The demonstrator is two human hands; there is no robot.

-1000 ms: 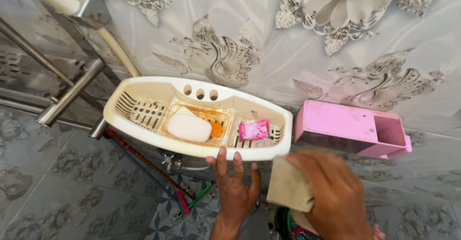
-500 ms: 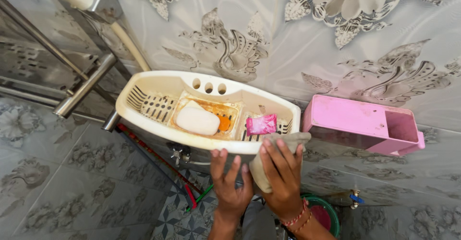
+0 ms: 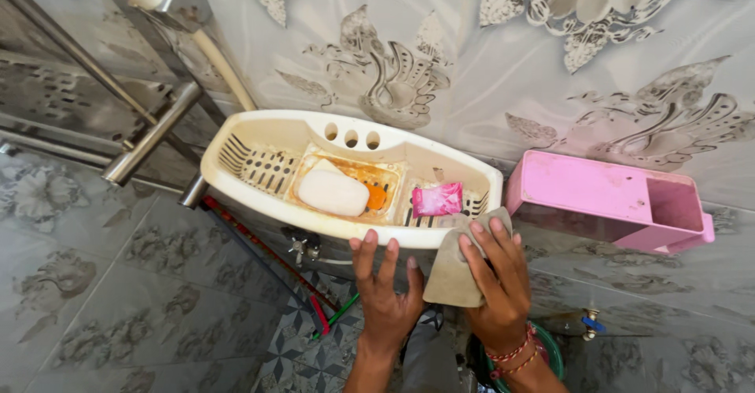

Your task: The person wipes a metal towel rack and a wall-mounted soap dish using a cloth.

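My left hand [image 3: 385, 298] rests flat, fingers spread, under the front rim of the cream soap rack [image 3: 259, 129], my right hand [image 3: 495, 283] presses a beige cloth [image 3: 450, 271] against that rim, and beyond lie a white soap [image 3: 333, 192], a pink packet [image 3: 437, 199] and a pink holder [image 3: 598, 196].
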